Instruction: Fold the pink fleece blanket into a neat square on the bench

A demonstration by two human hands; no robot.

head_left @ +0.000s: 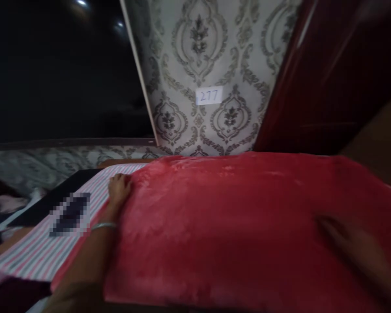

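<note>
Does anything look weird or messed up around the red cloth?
Yes: a dark, blocky patch on the striped cloth, left of the person's left hand. That bit of picture looks pixelated, so I can't tell what's there. No spill or tear shows on the red cloth.

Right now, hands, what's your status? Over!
Left hand at left edge of red cloth, spread wide. Right hand blurred, contact unclear. Striped cloth alongside, left.

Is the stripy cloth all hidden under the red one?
No, a wide part of the striped cloth shows beside the red cloth, near the left hand.
</note>
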